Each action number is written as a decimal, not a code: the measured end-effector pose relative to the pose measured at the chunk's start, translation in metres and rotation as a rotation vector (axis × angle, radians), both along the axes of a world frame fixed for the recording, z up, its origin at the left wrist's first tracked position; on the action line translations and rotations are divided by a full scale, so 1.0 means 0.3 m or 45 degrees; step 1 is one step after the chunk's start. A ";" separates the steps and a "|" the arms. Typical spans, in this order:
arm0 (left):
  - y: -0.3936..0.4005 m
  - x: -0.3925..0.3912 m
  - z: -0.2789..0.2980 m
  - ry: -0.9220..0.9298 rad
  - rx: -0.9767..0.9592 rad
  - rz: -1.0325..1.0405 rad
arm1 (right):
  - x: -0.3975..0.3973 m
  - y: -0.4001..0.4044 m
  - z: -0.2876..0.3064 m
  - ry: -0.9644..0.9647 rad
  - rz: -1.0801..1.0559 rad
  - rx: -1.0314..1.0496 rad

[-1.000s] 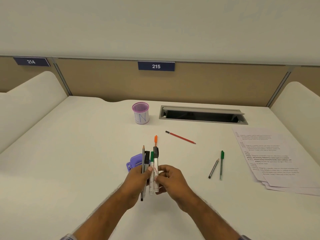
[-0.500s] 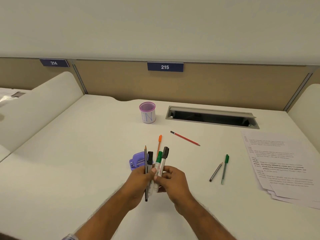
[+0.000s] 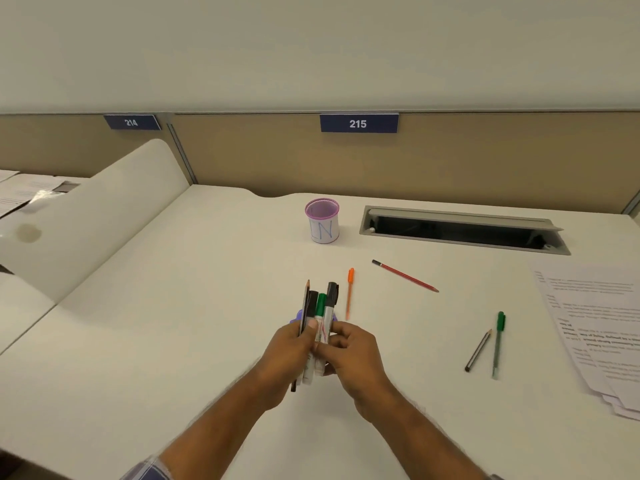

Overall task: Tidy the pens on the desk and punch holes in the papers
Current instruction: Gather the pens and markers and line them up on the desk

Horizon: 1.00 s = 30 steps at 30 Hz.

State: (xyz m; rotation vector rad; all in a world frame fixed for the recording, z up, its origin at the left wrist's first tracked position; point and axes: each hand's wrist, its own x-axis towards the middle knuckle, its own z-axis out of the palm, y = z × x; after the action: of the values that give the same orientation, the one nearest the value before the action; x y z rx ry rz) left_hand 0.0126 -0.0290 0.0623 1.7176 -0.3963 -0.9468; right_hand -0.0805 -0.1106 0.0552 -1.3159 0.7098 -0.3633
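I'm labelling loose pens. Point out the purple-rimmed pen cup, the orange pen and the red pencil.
purple-rimmed pen cup (image 3: 324,230): head view, white front wall.
orange pen (image 3: 349,296): head view, mid barrel.
red pencil (image 3: 405,276): head view, mid shaft.

Ahead of grip: bare desk (image 3: 214,306) up to the purple-rimmed cup (image 3: 322,220).
Right of grip: orange pen (image 3: 350,292) close by; red pencil (image 3: 405,276) farther off.
Behind grip: purple hole punch (image 3: 295,317), mostly hidden.

purple-rimmed white cup (image 3: 322,221), orange pen (image 3: 349,292), red pencil (image 3: 405,276), green pen (image 3: 498,342), white desk (image 3: 173,306)
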 end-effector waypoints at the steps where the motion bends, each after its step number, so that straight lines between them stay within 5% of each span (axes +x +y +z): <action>1: 0.010 0.045 0.003 0.031 -0.009 -0.005 | 0.040 0.011 0.002 0.004 -0.010 0.002; 13: 0.232 0.629 -0.066 0.031 0.078 -0.054 | 0.603 0.223 -0.067 0.108 -0.019 0.108; 30: 0.114 1.062 -0.232 -0.523 0.523 -0.073 | 1.059 0.182 -0.173 0.620 -0.137 -0.280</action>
State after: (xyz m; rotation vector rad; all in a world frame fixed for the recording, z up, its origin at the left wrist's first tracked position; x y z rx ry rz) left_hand 0.3313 0.0053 -0.0074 2.2990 -0.5471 -0.7449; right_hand 0.2372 -0.0560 0.0032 -1.5995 1.1776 -0.2097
